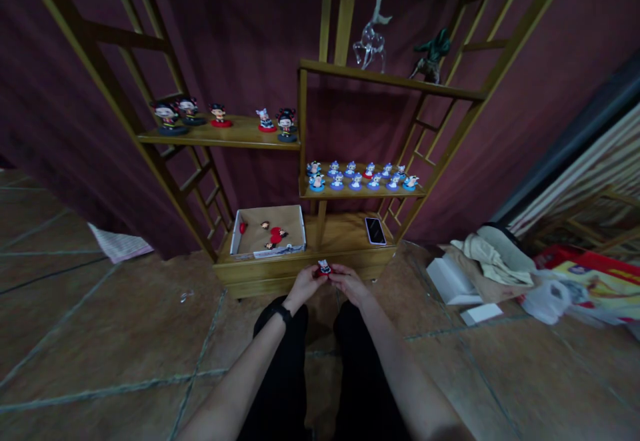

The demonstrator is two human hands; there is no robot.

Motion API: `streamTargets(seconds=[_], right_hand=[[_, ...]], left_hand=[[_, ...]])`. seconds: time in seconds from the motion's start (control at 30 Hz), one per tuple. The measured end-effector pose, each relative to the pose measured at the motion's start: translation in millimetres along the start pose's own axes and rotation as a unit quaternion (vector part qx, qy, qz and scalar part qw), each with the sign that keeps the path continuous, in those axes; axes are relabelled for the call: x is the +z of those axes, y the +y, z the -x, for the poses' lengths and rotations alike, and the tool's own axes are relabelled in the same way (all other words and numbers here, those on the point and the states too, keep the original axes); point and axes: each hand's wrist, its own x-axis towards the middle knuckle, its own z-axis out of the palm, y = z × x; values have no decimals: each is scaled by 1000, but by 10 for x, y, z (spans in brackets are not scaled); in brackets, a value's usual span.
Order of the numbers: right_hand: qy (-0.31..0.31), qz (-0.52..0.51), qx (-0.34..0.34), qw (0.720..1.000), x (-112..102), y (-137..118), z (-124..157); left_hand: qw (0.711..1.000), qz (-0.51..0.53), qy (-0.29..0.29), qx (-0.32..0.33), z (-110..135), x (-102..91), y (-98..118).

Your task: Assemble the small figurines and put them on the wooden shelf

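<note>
Between my hands, in front of the cabinet's lower board, is a small white-and-dark figurine [325, 267] on a red base. My left hand [304, 285] grips its left side with closed fingers, and my right hand [351, 284] pinches its right side. A shallow cardboard box [250, 222] stands on the lower board to the left, with several red and dark figurines lying in it. Several dark-haired figurines [218, 115] stand on the left shelf, one of them a whitish figurine [265, 120] on a red base. Two rows of mostly blue-and-white figurines [355, 181] fill the right shelf.
A phone [375, 231] lies on the lower board at right. On the top shelf [395, 79] stand a clear glass deer [371, 44] and a dark green statue [432, 57]. White boxes [453, 281], cloth [495, 256] and plastic bags [550, 299] lie on the tiled floor at right.
</note>
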Motion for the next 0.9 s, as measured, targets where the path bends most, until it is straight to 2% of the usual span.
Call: streamTargets(seconds=[0.3, 0.5, 0.9], right_hand=[[13, -19, -2, 1000, 40, -47, 38], [8, -46, -3, 999, 34, -54, 47], [14, -14, 15, 1000, 39, -72, 42]], left_hand=[[992, 117, -15, -45, 0, 12, 89], [985, 152, -35, -76, -16, -1, 45], [960, 242, -47, -134, -17, -6, 68]])
